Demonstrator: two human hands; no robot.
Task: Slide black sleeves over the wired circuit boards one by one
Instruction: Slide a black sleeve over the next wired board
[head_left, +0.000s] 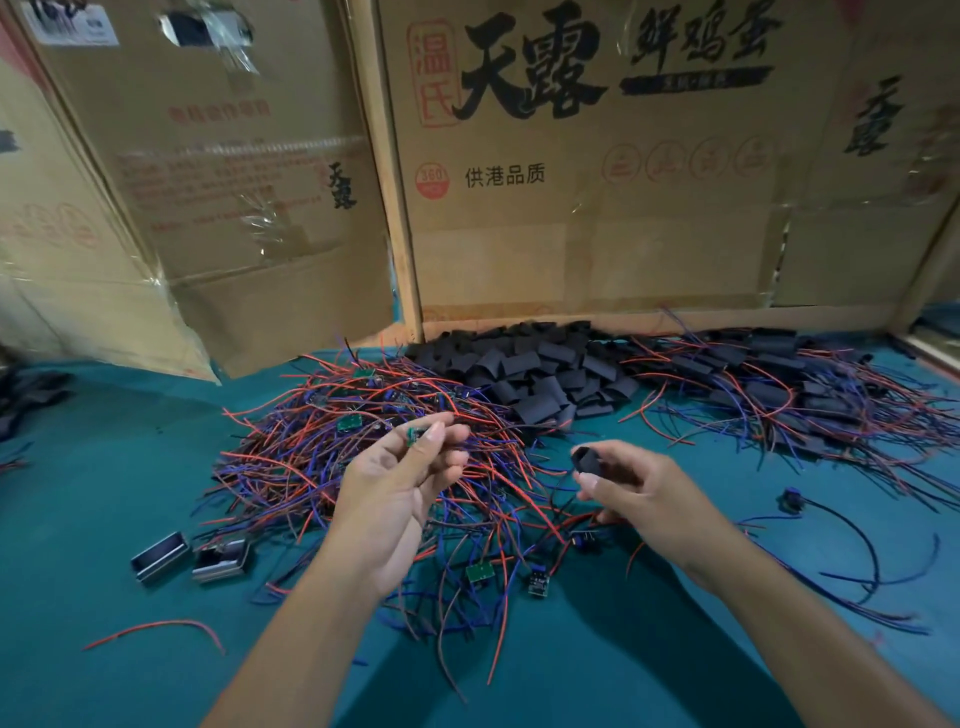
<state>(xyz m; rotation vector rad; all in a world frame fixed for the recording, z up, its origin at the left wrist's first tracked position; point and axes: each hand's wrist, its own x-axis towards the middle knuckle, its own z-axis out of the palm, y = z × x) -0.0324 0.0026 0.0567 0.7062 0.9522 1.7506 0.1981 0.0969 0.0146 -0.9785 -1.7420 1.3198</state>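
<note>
Two hands up over the mess: left hand (400, 483) pinching one small green circuit board (415, 434), right hand (631, 486) pinching one black sleeve (586, 460), not touching. Three piles behind: bare wired boards (374, 447), loose sleeves (545, 369), sleeved ones (789, 384). Two metal clips (189, 558) lie on the teal table (104, 499), with cardboard boxes (597, 208) behind.

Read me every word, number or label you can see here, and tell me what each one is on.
"天露", large black brush letters: middle cardboard box
"供港品质": same box
"温氏", red seal: same box
"360", red badge: same box
"鲜鸡蛋", brush script, reading uncertain: same box
"天露", small: left cardboard box
Red print on left box: too blurred.
</note>
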